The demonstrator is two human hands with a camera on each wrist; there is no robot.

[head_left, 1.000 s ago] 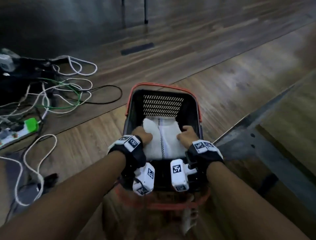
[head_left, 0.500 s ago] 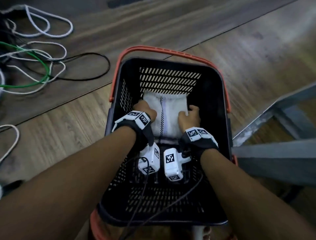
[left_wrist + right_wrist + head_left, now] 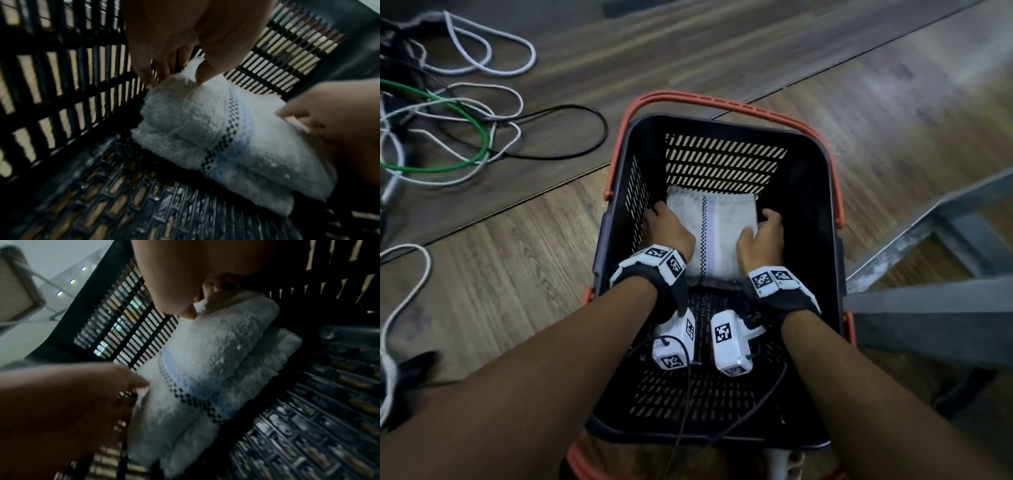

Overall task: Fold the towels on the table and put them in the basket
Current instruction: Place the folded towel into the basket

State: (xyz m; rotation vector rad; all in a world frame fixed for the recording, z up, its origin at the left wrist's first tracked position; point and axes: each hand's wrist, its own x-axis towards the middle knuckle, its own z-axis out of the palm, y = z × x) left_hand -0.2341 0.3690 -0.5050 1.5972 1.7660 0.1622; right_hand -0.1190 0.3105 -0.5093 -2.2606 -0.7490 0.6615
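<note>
The folded white towel (image 3: 710, 231) lies on the floor of the black basket (image 3: 811, 192), against its far slatted wall. The left hand (image 3: 671, 229) grips its left edge and the right hand (image 3: 760, 240) its right edge, each grip pinching cloth between thumb and fingers. Only the wrist views show two stacked folded layers. Compared with a second ago, the towel sits lower and the basket fills more of the head view. The towel's checked stripe (image 3: 703, 236) runs away from the person, along its long axis.
</note>
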